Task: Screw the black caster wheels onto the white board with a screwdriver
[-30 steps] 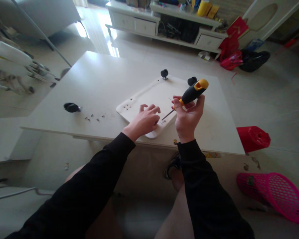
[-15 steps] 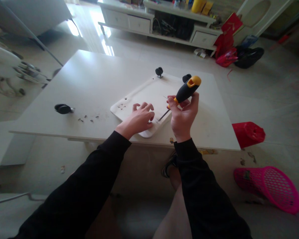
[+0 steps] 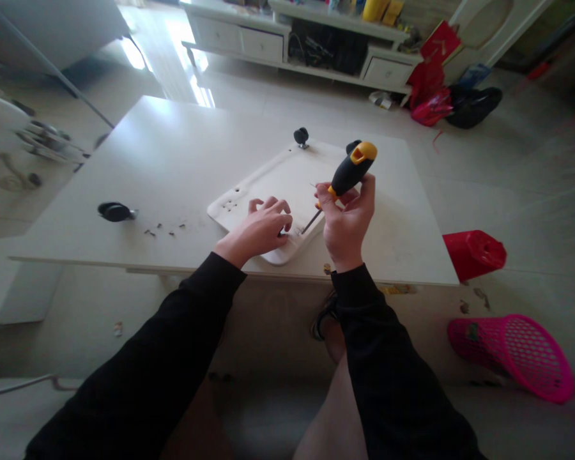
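Note:
A white panel (image 3: 263, 185) with rounded corners and screw holes lies on the white table (image 3: 172, 147). At its near corner my left hand (image 3: 259, 230) is closed, fingers curled down over a caster mostly hidden beneath them; a dark bit and some metal show there. My right hand (image 3: 347, 220) grips a black and yellow screwdriver (image 3: 347, 176) low on its handle. The shaft slants down to the left, and its tip meets the metal piece at that corner. Black casters (image 3: 301, 137) stand on the panel's far side, one partly behind the screwdriver.
A loose caster (image 3: 116, 211) lies on the table's left side, with several screws (image 3: 159, 225) beside it. Beyond the right edge are a red bin (image 3: 474, 255) and a pink mesh basket (image 3: 512, 358) on the floor. A white cabinet (image 3: 263, 41) stands behind.
The whole view has shifted slightly, so everything sits a little further left. Both hands keep their places at the panel's near corner, with the screwdriver at nearly the same slant.

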Demonstrator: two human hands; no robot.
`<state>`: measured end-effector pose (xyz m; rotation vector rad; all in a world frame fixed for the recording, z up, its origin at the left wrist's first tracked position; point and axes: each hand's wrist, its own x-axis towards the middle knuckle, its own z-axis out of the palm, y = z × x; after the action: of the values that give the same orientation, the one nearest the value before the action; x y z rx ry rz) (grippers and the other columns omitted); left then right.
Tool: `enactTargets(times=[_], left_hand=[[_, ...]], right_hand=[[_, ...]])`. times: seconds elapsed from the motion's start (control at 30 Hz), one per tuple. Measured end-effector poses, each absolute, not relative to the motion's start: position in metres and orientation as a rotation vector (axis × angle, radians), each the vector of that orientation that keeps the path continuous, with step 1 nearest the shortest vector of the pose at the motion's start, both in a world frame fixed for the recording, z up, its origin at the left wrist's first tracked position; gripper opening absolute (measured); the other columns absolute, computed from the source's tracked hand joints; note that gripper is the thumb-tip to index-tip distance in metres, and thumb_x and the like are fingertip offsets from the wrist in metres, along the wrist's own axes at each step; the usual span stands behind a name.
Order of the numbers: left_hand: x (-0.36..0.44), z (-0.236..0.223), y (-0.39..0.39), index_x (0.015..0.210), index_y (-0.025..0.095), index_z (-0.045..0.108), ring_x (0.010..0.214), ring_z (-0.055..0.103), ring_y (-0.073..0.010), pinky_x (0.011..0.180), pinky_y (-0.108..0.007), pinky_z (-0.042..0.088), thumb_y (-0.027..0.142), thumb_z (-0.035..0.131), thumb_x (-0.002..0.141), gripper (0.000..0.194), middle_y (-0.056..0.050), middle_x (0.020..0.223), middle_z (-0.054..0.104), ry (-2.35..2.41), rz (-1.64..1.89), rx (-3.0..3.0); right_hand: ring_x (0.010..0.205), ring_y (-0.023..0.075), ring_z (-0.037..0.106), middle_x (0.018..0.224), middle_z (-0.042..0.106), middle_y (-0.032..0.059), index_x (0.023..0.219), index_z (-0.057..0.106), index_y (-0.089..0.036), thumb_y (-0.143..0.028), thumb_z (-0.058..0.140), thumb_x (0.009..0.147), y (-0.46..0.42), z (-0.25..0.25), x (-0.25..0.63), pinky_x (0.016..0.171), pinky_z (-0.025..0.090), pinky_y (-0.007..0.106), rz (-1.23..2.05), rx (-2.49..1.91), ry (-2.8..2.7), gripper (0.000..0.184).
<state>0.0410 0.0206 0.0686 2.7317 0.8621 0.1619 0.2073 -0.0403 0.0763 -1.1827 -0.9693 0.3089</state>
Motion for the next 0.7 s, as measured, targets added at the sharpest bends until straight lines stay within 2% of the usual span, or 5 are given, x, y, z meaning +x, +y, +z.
enactTargets(times=[0.4, 0.57, 0.7], left_hand=[[0.0418, 0.0677, 0.0215, 0.078, 0.019, 0.069, 0.129, 0.053, -0.034, 0.113, -0.059, 0.034, 0.018, 0.068, 0.092, 0.014, -0.011, 0.136, 0.067, 0.861, 0.14, 2.723], [0.0417, 0.0682, 0.0199, 0.084, 0.019, 0.071, 0.129, 0.053, -0.0345, 0.112, -0.059, 0.035, 0.021, 0.068, 0.094, 0.011, -0.013, 0.137, 0.067, 0.87, 0.156, 2.738], [0.0403, 0.0716, 0.0197, 0.088, 0.021, 0.074, 0.131, 0.052, -0.0343, 0.112, -0.058, 0.035, 0.017, 0.069, 0.091, 0.007, -0.011, 0.14, 0.066, 0.854, 0.143, 2.703]], right_hand=[[0.08, 0.0112, 0.073, 0.092, 0.071, -0.0047, 0.116, 0.052, -0.031, -0.036, 0.081, 0.091, -0.0391, 0.0741, 0.2072, 0.062, 0.062, 0.024, 0.295, -1.199, -1.002, 0.038], [0.08, 0.0114, 0.073, 0.092, 0.07, -0.0049, 0.119, 0.051, -0.031, -0.037, 0.08, 0.091, -0.039, 0.0725, 0.2074, 0.062, 0.062, 0.024, 0.287, -1.212, -1.031, 0.04], [0.078, 0.0105, 0.072, 0.09, 0.069, -0.0056, 0.116, 0.052, -0.031, -0.036, 0.08, 0.09, -0.0393, 0.0733, 0.2061, 0.059, 0.06, 0.023, 0.296, -1.221, -1.005, 0.038]])
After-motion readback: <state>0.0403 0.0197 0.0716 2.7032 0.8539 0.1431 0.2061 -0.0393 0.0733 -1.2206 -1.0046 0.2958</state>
